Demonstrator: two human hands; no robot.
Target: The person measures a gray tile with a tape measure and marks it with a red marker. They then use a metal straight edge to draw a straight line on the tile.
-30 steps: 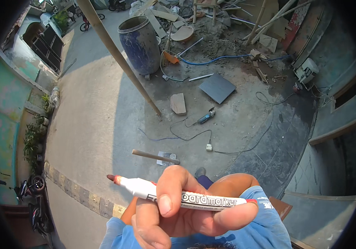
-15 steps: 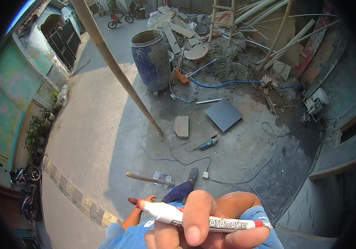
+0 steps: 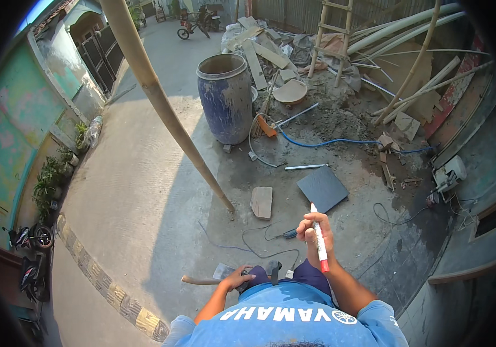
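Note:
My right hand (image 3: 321, 230) is closed round a white marker (image 3: 318, 238) with a red end. The tip is uncapped and points away from me, toward a dark square tile (image 3: 323, 189) lying on the ground. Beyond the hand lies a blue angle grinder (image 3: 290, 233), mostly hidden by my fingers. My left hand (image 3: 237, 279) rests with fingers stretched out against my left knee, nothing seen in it. A stick (image 3: 199, 281) lies beside that hand, with a pale sheet (image 3: 222, 270) close by.
A broken stone slab (image 3: 261, 203) lies left of the tile. A bamboo pole (image 3: 173, 118) slants across the view. Farther off stand a blue barrel (image 3: 225, 101), a rubble heap (image 3: 265, 43) and a wooden ladder (image 3: 330, 52). A blue hose (image 3: 335, 142) and cords (image 3: 271, 254) cross the ground.
My right hand has moved from close before the camera out toward the tile, taking the marker along. Its tip has swung from leftward to pointing away. My left hand now lies at my knee.

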